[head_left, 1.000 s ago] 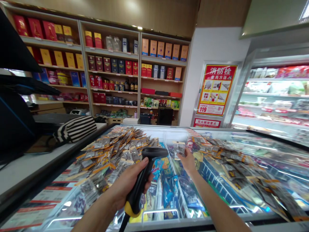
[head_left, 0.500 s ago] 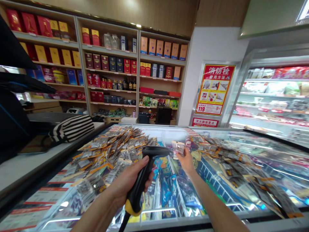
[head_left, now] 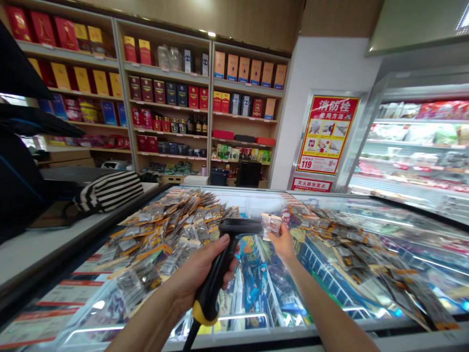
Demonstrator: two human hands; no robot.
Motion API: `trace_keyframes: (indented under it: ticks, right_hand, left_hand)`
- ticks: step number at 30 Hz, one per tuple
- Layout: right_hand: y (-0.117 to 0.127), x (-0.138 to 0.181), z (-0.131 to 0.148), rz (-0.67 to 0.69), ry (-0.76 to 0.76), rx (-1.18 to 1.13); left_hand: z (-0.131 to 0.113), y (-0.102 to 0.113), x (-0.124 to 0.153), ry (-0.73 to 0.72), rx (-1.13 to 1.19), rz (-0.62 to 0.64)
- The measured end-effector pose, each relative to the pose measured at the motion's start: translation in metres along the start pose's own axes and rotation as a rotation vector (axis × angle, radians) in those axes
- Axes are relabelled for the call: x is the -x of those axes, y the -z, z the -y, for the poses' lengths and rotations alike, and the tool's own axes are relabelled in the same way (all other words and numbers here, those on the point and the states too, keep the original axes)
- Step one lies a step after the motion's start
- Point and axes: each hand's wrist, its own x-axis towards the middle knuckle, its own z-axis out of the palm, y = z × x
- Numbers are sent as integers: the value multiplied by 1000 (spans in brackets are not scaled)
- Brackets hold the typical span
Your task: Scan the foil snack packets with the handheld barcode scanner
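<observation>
My left hand [head_left: 207, 266] is wrapped round the grip of a black and yellow barcode scanner [head_left: 216, 278], its head pointing toward the right. A cable runs down from the scanner's base. Between the thumb and fingers of my right hand [head_left: 284, 243] is a small clear packet [head_left: 270, 224] with a pale top edge, held just beyond the scanner's head. A large heap of similar packets [head_left: 168, 220] with orange edges lies on the freezer's glass to the left. Another spread of packets [head_left: 366, 254] covers the glass to the right.
Under my hands, a chest freezer [head_left: 269, 318] holds blue bags and wire dividers. A striped bag [head_left: 112, 191] rests on the counter [head_left: 22, 249] at left. Shelves [head_left: 172, 105] of boxes line the back wall; a lit display fridge [head_left: 414, 146] stands at right.
The scanner in my left hand has shifted slightly right and up, closer to the packet. My right hand keeps its pinch on the packet, almost still.
</observation>
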Motion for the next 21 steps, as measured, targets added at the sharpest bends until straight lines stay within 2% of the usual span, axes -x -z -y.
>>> trace_keyframes:
  ticks: [6, 10, 14, 21]
  right_hand:
    - [0, -3, -4, 8, -24, 15]
    - [-3, -3, -6, -5, -16, 63]
    - [-3, -2, -6, -12, -12, 72]
    - [2, 1, 1, 0, -47, 87]
  left_hand:
    - [-12, 17, -2, -16, 29, 8]
    - [-3, 10, -3, 33, 35, 10]
    - [8, 0, -5, 43, 26, 70]
    - [-2, -4, -6, 53, 81, 102]
